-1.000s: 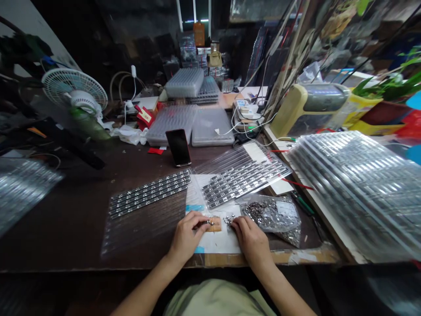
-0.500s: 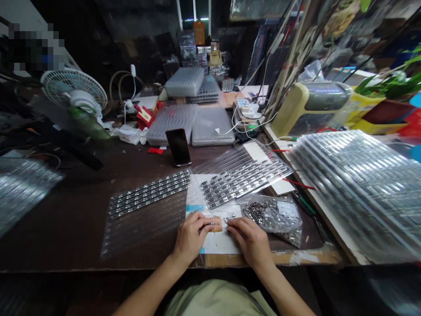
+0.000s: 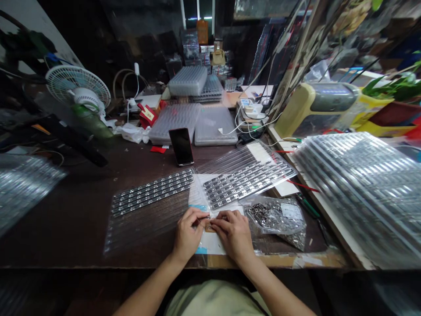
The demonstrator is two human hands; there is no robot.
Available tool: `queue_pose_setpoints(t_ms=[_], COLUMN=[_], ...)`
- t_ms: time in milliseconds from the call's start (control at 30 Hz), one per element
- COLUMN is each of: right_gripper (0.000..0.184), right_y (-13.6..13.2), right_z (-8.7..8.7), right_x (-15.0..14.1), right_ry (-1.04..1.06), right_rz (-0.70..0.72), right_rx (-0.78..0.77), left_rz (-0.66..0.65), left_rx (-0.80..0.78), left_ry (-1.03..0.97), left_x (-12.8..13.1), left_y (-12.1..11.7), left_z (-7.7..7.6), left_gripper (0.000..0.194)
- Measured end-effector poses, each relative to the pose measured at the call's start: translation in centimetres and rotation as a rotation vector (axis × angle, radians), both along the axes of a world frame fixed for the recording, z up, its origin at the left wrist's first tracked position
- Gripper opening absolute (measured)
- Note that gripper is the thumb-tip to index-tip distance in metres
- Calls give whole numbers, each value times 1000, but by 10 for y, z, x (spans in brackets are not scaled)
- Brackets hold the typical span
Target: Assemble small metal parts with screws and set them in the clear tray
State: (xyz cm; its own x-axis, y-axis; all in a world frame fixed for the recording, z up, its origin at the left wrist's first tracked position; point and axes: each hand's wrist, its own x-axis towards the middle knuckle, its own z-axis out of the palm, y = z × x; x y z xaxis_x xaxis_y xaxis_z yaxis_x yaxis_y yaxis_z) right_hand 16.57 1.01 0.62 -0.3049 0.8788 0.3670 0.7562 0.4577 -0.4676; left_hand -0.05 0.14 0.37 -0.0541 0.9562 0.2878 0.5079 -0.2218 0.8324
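My left hand (image 3: 188, 232) and my right hand (image 3: 233, 232) meet above a white paper sheet (image 3: 212, 245). The left fingertips pinch a tiny metal part (image 3: 204, 220). The right fingers curl in against them, and what they hold is hidden. Under the fingers lies a small tan pad (image 3: 209, 228). Just right of my right hand is a clear bag of small metal parts (image 3: 268, 215). Beyond the paper, a clear plastic tray (image 3: 248, 177) carries rows of metal pieces, and a second tray (image 3: 151, 193) lies to the left.
A black phone (image 3: 181, 146) stands on the dark desk, with stacked clear trays (image 3: 187, 81) and cables behind it. A tall pile of clear trays (image 3: 358, 197) sits on the right, and a small fan (image 3: 78, 83) on the left. The desk's front edge runs below my hands.
My right hand has slid left to meet my left hand above the tan pad. Loose metal bits seen earlier on the paper are now hidden. The view has shifted slightly.
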Motion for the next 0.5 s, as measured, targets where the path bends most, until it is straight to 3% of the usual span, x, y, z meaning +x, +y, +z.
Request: queue_pose_setpoints(t_ms=[100, 233, 500], right_gripper=[21, 19, 18], right_y=[0, -3, -4], right_z=[-4, -12, -13], right_x=[17, 36, 35], right_ry=[-58, -145, -94], right_rz=[-61, -97, -54], right_rx=[49, 125, 143], left_rz=[2, -5, -29], left_rx=[-10, -21, -51], left_ry=[-3, -3, -2], left_x=[1, 2, 5], left_y=[0, 0, 8], left_z=[0, -1, 15], left_gripper=[12, 13, 13])
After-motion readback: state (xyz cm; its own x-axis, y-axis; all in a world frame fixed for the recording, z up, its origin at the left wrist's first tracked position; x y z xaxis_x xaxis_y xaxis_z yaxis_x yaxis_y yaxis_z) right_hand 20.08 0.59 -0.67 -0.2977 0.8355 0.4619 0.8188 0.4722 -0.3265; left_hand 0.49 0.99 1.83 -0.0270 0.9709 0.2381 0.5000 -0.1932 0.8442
